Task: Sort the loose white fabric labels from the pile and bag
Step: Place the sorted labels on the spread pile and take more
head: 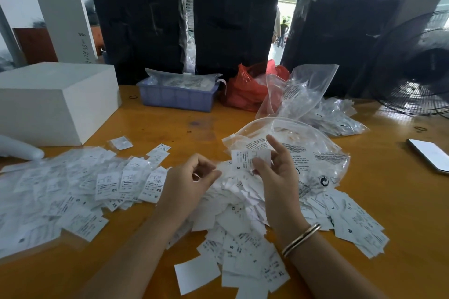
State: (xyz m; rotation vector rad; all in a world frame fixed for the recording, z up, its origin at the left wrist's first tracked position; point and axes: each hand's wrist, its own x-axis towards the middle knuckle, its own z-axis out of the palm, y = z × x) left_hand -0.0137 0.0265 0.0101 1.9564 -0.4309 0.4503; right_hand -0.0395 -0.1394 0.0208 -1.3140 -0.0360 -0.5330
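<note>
Right hand (pixel 274 175) pinches an S label (pixel 245 159) above the pile (pixel 233 204) | left hand (pixel 192 178) curled, holds nothing I can see | bag (pixel 315 148) just behind | tip: read the size letter first, then put it with its match.

label pile (pixel 238 204) on table (pixel 401 201), bag (pixel 315 153) behind (partly over it), box (pixel 53 102) far left
</note>
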